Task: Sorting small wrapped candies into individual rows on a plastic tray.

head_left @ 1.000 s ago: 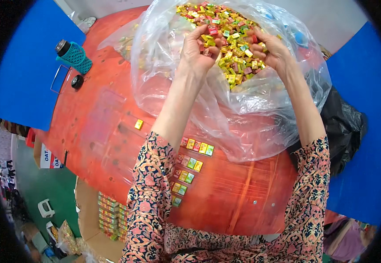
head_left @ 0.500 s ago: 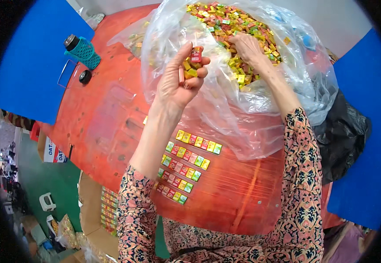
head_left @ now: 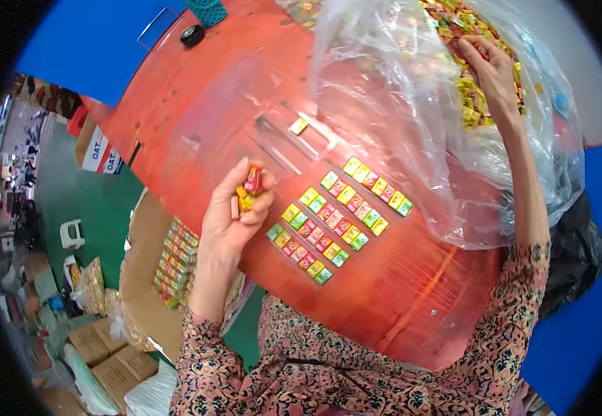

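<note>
My left hand [head_left: 228, 215] is raised over the near left of the red table, fingers curled around several small block-shaped wrapped sweets [head_left: 246, 200], red and yellow. Far right, my right hand [head_left: 495, 76] reaches into a large clear plastic bag [head_left: 398, 90] over a heap of the same sweets [head_left: 473, 104]. Its fingers are bent at the heap, with a reddish sweet [head_left: 482, 50] showing between them. Between the hands, sweets [head_left: 334, 218] in yellow, red, pink and green lie in several straight slanting rows. A single yellow sweet [head_left: 299, 126] lies apart, beyond the rows.
The red table [head_left: 398, 298] carries a black lid [head_left: 192, 35] and a teal-sleeved bottle [head_left: 208, 11] at the far left. Below its left edge stands an open carton [head_left: 138, 277] with stacked rows of sweets. A black plastic bag [head_left: 574, 256] hangs at the right.
The view has swung left and downward, bringing all the rows into sight. My left hand has come down from beside the bag, still holding its sweets. My right hand remains at the heap.
</note>
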